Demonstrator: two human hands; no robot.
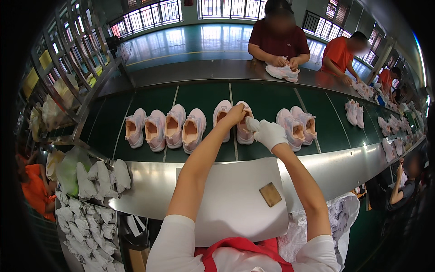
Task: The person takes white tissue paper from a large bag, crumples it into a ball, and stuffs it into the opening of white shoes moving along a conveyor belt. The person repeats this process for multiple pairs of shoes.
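My left hand (235, 114), bare, is closed on the upper opening of a pale pink sneaker (245, 136) standing on the green conveyor belt. In a white glove, my right hand (271, 135) is closed round a crumpled white paper wad (252, 124) at the heel opening of that same shoe. My left forearm partly covers its mate, another pink sneaker (221, 109). More pink sneakers (194, 129) stand in a row to the left, toes pointing away. Close by on the right is a further pair of sneakers (290, 129).
A metal ledge (145, 181) runs along the belt's near side. A white board (226, 199) in front of me bears a small brown block (270, 195). White paper wads (86, 226) fill the lower left. Co-workers (278, 41) handle shoes across the belt; a metal rack (68, 59) stands left.
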